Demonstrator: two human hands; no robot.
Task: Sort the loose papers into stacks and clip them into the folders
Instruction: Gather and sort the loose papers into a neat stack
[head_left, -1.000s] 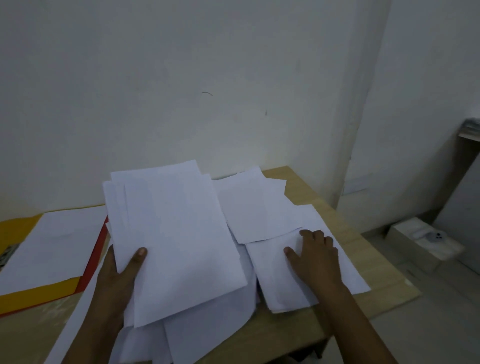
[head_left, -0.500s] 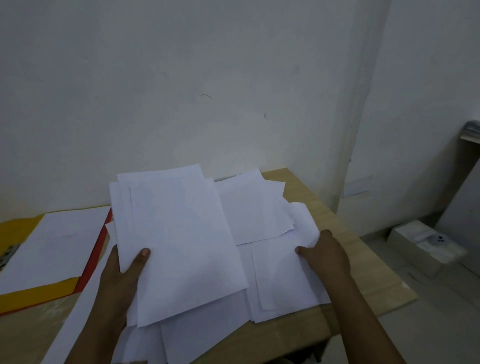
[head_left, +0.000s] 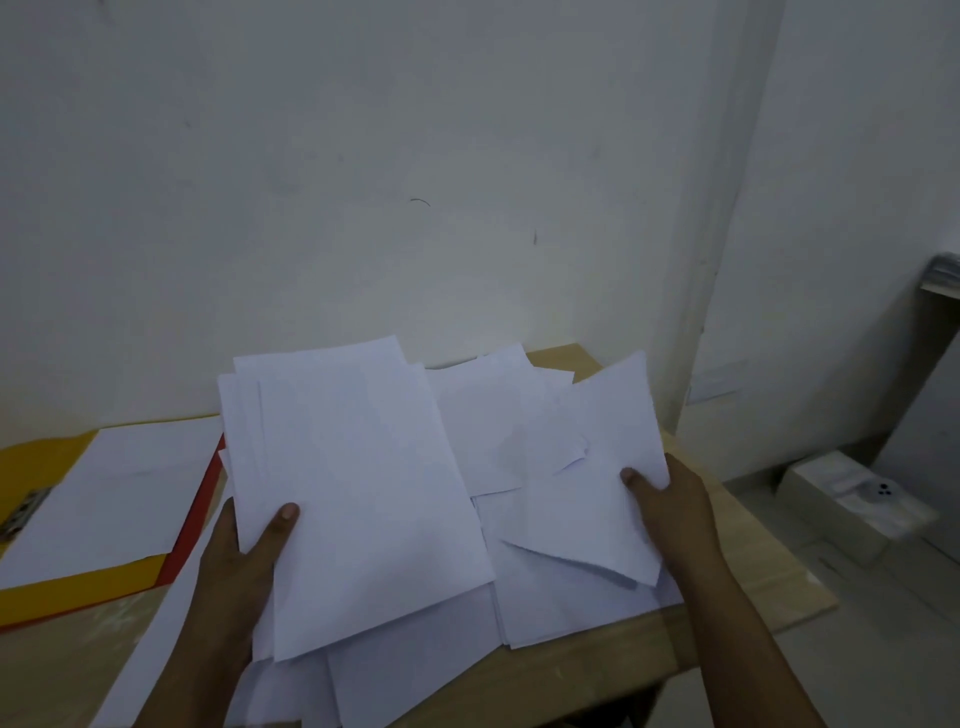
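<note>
Pale, bare wall (head_left: 415, 156) behind the wooden table (head_left: 753, 561), marked with a thin dark curved scratch (head_left: 420, 201) and a short dark streak (head_left: 534, 238) above it. Right of the table, a vertical wall corner (head_left: 727, 234), then more pale wall. Light tiled floor (head_left: 857, 649) below and right of the table, with a white box (head_left: 852, 499) resting there. Farther right, a shelf edge (head_left: 940, 280). Dim, even light throughout.

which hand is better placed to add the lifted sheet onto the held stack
Right. The right hand already pinches the lifted white paper sheet, while the left hand holds the white paper stack.
</note>
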